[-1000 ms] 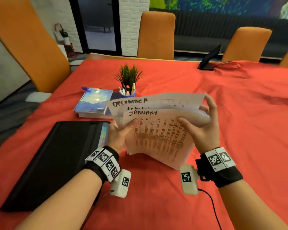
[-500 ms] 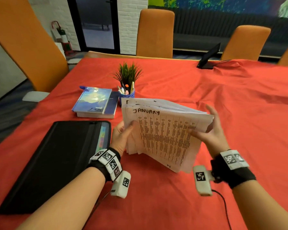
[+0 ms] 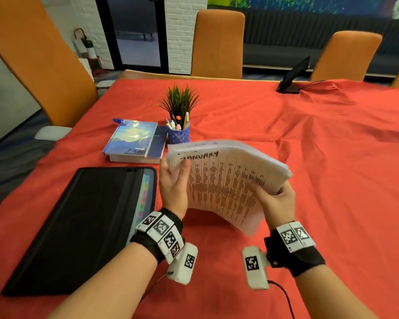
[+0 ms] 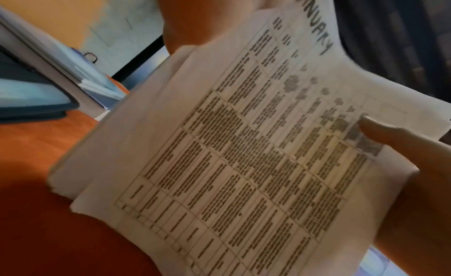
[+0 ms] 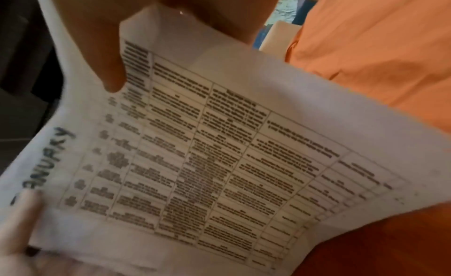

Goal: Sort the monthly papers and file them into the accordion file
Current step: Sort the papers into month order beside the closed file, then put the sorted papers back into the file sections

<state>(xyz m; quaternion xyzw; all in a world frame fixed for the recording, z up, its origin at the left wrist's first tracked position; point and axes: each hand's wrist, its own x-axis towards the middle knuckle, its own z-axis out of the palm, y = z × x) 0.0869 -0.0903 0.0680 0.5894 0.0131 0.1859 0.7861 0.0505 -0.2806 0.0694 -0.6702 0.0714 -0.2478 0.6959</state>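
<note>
Left hand (image 3: 173, 188): thumb lies across the top-left corner of the paper stack (image 3: 226, 185), beside the handwritten "JANUARY" heading; fingers wrap behind the sheets. Right hand (image 3: 275, 203): thumb presses on the front sheet near its right edge, fingers curl under the stack's right side. Both hands grip the stack, held tilted above the surface (image 3: 332, 180), lower corner close to the red cloth; contact there cannot be told. Top sheet carries a printed table; its text is too blurred to read in either wrist view.

Accordion file (image 3: 78, 226): black, lying flat on the surface just left of the left hand, closed flap up; coloured tab edges show along its right side. Contents not visible.

Pen holder (image 3: 178, 135): blue, upright, just beyond the stack's far edge, holding several pens and markers. Small green plant (image 3: 179, 101) stands behind it. Two books (image 3: 134, 141) lie stacked left of the holder, beyond the file's far edge.

Open red cloth extends to the right of the stack and in front, between the forearms. A dark tablet stand (image 3: 293, 77) sits at the far edge. Orange chairs (image 3: 218, 42) line the far and left sides.
</note>
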